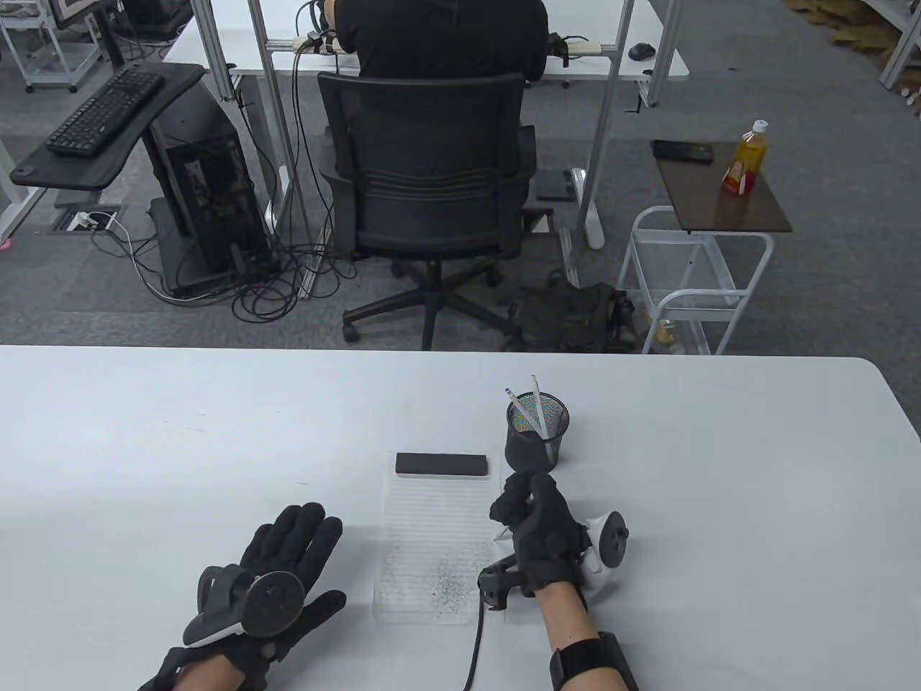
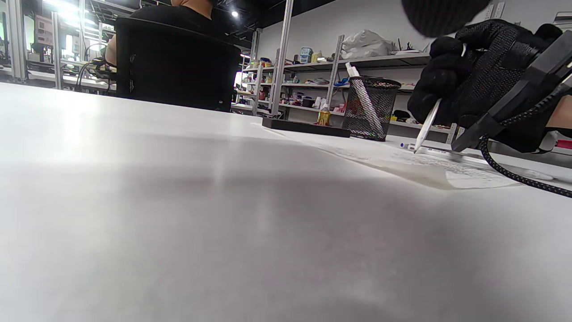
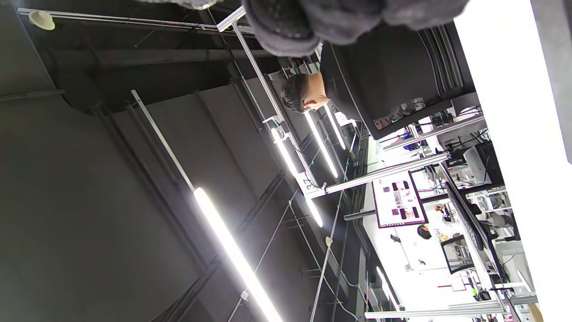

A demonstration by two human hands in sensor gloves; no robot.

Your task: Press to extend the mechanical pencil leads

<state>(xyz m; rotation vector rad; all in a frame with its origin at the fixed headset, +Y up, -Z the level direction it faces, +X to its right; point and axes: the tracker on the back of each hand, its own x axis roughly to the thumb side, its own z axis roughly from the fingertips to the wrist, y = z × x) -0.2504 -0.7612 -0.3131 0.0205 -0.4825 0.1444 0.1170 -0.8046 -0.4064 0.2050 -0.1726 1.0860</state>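
Observation:
My right hand (image 1: 536,518) grips a white mechanical pencil (image 2: 426,125), tip down over the right edge of the lined paper (image 1: 432,536). The pencil tip (image 1: 501,534) shows just below the fist. The left wrist view shows the same hand (image 2: 473,76) closed around the pencil's upper part, the tip close to the sheet. A black mesh pen cup (image 1: 538,430) behind the hand holds two more white pencils (image 1: 525,407). My left hand (image 1: 288,561) lies flat and open on the table, left of the paper, holding nothing.
A black rectangular block (image 1: 442,464) lies across the top of the paper. Grey lead specks (image 1: 446,583) cover the sheet's lower part. A black cable (image 1: 476,633) runs from my right wrist to the front edge. The table's far edge (image 1: 432,350) is behind the cup.

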